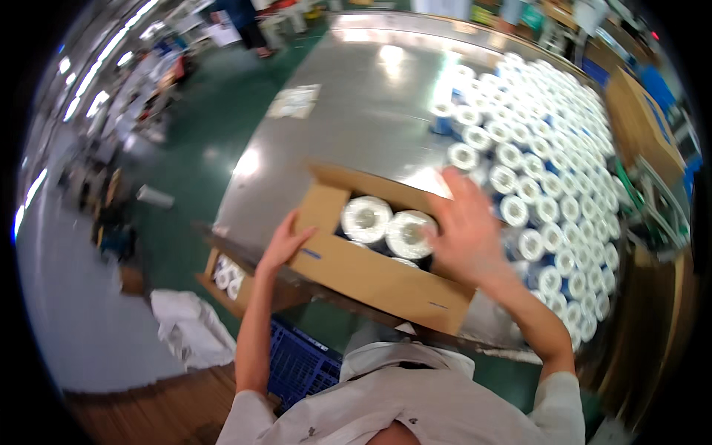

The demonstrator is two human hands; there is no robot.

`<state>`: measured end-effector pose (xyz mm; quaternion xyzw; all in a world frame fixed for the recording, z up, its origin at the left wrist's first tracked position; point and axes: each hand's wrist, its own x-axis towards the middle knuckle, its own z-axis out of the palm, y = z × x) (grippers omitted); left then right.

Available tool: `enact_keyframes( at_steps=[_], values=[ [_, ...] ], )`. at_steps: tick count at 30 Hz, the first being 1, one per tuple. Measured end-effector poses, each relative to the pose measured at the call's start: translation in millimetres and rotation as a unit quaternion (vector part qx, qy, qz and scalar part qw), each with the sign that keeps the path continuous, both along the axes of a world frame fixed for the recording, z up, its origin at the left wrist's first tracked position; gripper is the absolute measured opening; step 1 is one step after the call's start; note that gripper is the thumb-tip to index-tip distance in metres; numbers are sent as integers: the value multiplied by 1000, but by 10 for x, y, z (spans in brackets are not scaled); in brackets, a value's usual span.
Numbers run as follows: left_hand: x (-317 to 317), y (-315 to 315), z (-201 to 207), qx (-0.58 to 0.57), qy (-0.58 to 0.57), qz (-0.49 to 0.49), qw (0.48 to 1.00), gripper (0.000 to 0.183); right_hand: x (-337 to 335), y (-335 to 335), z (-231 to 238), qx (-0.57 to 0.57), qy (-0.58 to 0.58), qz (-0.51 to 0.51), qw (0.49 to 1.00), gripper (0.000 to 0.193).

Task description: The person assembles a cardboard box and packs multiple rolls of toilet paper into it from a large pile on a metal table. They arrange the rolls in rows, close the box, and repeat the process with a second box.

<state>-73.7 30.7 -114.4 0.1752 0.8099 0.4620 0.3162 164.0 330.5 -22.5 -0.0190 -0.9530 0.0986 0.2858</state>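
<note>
An open brown cardboard box (371,280) lies in front of me at the near edge of a metal table. Inside stand white-topped rolls (366,218) with hollow cores; two show clearly, others only in part. My left hand (282,243) grips the left end of the box, its thumb against the front flap. Over the right end is my right hand (471,233), somewhat blurred, thumb and fingers spread. Its thumb is at the right-hand roll (410,234); I cannot tell whether they touch.
Many similar rolls (530,167) stand packed on the right of the metal table (356,96). Below left are another box with rolls (228,276), a white sack (189,326) and a blue plastic crate (300,363). Cardboard (645,126) stands beyond the table at right.
</note>
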Motion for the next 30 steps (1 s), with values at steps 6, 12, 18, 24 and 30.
enact_keyframes(
  at_steps=[6,12,18,24,30],
  values=[
    [5,-48,-85,-68,155,-7,986,85,520,-118,-473,-91,-157,132,974,79],
    [112,-168,378,-164,391,-52,904,85,696,-496,-701,-43,-230,126,964,67],
    [540,941,1573,-38,612,-48,788,72,719,-456,-695,-12,-229,73,971,63],
    [641,960,-302,-243,600,-180,741,54,687,-489,-901,-49,-190,64,979,58],
    [563,925,-283,-206,545,-142,800,51,1003,-312,-976,-204,-124,-151,959,59]
  ],
)
